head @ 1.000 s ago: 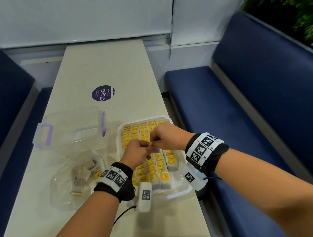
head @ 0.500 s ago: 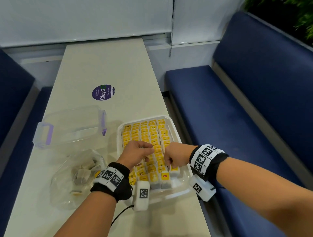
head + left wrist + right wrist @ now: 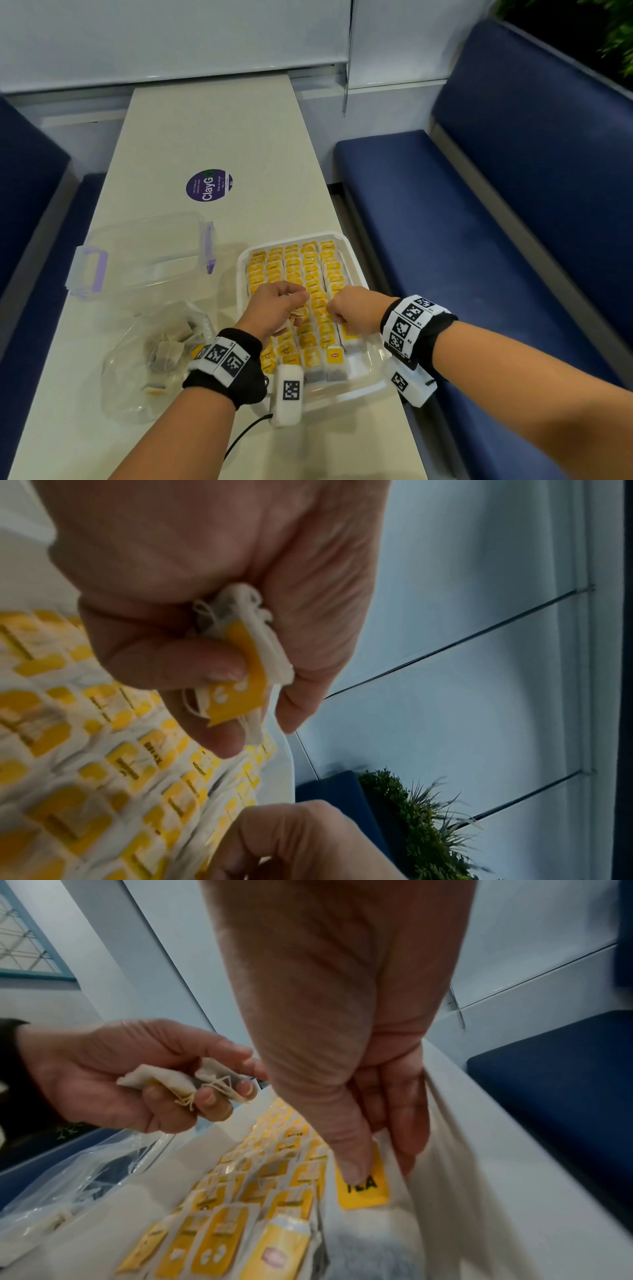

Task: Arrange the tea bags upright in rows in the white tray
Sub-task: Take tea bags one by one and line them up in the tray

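The white tray (image 3: pixel 242 274) on the table holds several rows of upright tea bags (image 3: pixel 294 270) with yellow tags. My left hand (image 3: pixel 297 310) hovers over the tray's middle and grips a small bunch of loose tea bags (image 3: pixel 241 669), which in the right wrist view (image 3: pixel 178 1083) trail strings. My right hand (image 3: pixel 337 317) is down in the row by the tray's right wall (image 3: pixel 479 1150). Its thumb and fingers pinch the top of one tea bag (image 3: pixel 365 1194) whose yellow tag reads TEA. The bag's lower part is blurred.
A clear plastic bag (image 3: pixel 161 353) with more tea bags lies left of the tray. Behind it is a clear box with purple latches (image 3: pixel 137 253). A purple sticker (image 3: pixel 209 185) is farther up the table. Blue benches (image 3: pixel 445 222) flank the narrow table.
The hands were together above the tray a second ago. My right hand has since dropped to the right-hand row with one bag, while the left stayed over the tray with its bunch.
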The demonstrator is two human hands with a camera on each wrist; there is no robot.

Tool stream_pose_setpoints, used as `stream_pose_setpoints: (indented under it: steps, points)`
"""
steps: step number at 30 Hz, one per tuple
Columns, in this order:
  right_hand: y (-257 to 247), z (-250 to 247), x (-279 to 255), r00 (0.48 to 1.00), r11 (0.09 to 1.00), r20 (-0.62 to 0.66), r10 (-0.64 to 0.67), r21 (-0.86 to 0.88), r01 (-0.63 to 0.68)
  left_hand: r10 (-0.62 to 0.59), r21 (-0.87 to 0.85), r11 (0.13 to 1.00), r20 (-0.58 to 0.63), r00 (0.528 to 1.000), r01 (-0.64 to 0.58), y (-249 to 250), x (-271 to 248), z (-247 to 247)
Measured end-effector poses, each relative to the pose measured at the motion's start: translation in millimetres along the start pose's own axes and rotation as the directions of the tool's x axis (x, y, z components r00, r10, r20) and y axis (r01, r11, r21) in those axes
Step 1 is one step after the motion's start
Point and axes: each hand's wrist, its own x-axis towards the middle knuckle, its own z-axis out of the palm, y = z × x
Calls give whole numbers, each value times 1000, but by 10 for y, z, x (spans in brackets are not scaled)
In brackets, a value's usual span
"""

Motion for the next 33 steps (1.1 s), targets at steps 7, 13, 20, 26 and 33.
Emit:
stream_pose_setpoints:
  steps: [7,13,20,26,33]
  points:
    - [-115,-33,-78,999,995,22,39,-98,-36,-48,-75,996,-34,998,46,31,-5,8]
    - [-272,45,-96,993,976,106,47,-215,-23,-50,-102,994,-33,998,47,48,-26,12]
    - [-278,42,-56,994,976,102,45,-216,-22,-54,-119,992,-39,998,49,55,-36,-24]
    - [-264,34,-49,993,982,99,61,-183,-42,-95,-183,979,-33,995,88,53,-36,-7]
    - [-236,-127,-61,991,989,108,74,-138,-59,-122,-336,935,-3,993,113,107,-52,-47]
